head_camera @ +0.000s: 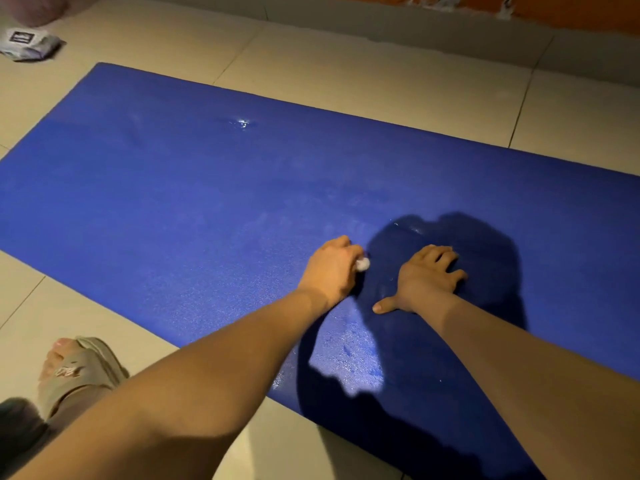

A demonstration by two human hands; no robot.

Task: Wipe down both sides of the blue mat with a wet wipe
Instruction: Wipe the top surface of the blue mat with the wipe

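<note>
On the tiled floor [311,57]: blue mat [207,188] lies flat, left to right.
Sandalled foot [76,368]: near left, just off the mat.
Wipes packet [29,45]: far left, well apart.
Right hand [426,278]: fingers spread, pressed on the mat.
Left hand [332,268]: fingers curled round the wipe.
Wet wipe [363,264]: balled, peeking out right of those fingers, on the mat.

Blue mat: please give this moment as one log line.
left hand: grips wet wipe on blue mat | right hand: rests open on mat

A sandal [83,372] rests on the beige tiled floor [311,57], well apart from a white packet [29,43].
</note>
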